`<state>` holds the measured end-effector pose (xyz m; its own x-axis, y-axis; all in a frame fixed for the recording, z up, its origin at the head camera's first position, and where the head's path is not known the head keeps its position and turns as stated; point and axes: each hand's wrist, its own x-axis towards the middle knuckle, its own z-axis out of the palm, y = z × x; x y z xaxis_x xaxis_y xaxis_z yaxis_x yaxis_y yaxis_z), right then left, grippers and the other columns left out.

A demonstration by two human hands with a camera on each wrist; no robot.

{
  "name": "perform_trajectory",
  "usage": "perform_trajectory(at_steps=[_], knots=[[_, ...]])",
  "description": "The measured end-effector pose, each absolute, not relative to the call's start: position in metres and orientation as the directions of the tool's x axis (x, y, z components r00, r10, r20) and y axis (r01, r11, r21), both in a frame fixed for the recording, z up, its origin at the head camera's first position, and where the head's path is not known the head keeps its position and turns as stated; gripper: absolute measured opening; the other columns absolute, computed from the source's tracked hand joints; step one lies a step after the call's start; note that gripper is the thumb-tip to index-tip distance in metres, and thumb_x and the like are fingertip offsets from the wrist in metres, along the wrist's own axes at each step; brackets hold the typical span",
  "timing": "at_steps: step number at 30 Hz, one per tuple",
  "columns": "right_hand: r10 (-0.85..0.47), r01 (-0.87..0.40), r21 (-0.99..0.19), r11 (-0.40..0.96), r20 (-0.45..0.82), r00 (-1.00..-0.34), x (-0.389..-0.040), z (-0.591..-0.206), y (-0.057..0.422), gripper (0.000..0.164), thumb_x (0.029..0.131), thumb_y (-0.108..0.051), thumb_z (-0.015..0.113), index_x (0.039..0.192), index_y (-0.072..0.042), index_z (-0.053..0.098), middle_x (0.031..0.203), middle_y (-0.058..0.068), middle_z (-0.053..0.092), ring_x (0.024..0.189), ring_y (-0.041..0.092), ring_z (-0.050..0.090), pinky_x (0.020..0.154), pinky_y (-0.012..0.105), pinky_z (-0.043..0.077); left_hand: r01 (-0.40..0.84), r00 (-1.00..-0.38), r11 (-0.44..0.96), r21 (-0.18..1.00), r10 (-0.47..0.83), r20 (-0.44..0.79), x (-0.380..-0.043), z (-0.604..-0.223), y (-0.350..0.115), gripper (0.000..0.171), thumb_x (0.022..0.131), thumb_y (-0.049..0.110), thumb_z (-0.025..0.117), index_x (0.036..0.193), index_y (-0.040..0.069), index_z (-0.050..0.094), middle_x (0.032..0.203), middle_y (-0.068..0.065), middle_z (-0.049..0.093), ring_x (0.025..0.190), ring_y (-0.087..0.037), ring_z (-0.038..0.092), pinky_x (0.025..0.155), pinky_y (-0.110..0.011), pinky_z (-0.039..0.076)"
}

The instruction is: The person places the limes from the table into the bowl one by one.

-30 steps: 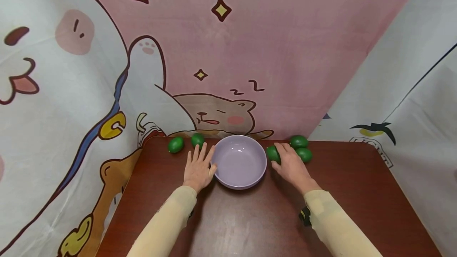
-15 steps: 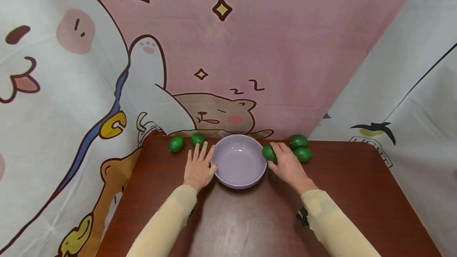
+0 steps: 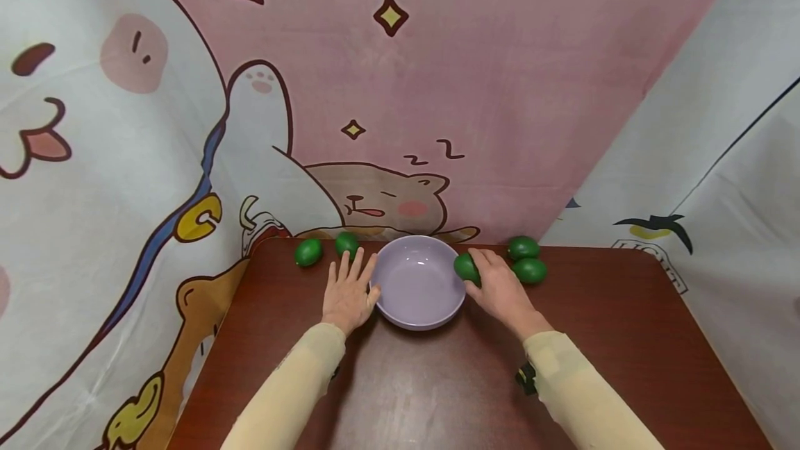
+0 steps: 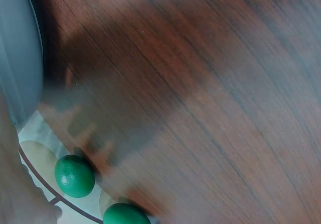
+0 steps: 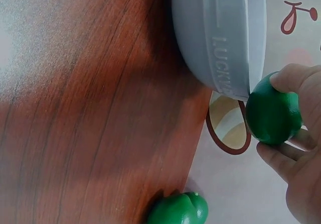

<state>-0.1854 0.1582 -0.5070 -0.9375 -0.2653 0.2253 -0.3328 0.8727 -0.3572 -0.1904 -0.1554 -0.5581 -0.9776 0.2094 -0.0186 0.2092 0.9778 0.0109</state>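
A light purple bowl [image 3: 417,285] stands near the table's back edge, and nothing lies inside it. My right hand [image 3: 502,292] pinches a green lime [image 3: 466,267] between thumb and fingers at the bowl's right rim. In the right wrist view that lime [image 5: 273,112] is held up beside the bowl's rim [image 5: 257,43]. My left hand [image 3: 348,296] lies with straight, spread fingers against the bowl's left side. Two more limes sit beyond the left hand, one lime [image 3: 309,253] at the far left and another lime [image 3: 346,244] just past the fingertips.
Right of my right hand, a lime [image 3: 523,248] and a second lime [image 3: 530,271] lie close together on the dark brown table [image 3: 412,387]. A cartoon-printed cloth [image 3: 500,89] hangs directly behind the table's back edge.
My right hand has moved left with the lime, away from the two limes at the right and up to the bowl's rim. The left hand stays in place.
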Motion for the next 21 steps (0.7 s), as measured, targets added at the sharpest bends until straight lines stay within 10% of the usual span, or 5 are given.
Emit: perform_trajectory(at_steps=[21], knots=[[-0.318, -0.396, -0.355, 0.847, 0.259, -0.912, -0.186, -0.506, 0.145, 0.066, 0.081, -0.022, 0.076, 0.139, -0.001, 0.050, 0.128, 0.018, 0.056, 0.116, 0.034, 0.054, 0.096, 0.049, 0.047, 0.210, -0.978, 0.978, 0.010, 0.210, -0.016, -0.191, -0.558, -0.155, 0.065, 0.099, 0.052, 0.032, 0.157, 0.029, 0.012, 0.163, -0.006, 0.011, 0.149, -0.034, 0.007, 0.118, -0.055, 0.008]])
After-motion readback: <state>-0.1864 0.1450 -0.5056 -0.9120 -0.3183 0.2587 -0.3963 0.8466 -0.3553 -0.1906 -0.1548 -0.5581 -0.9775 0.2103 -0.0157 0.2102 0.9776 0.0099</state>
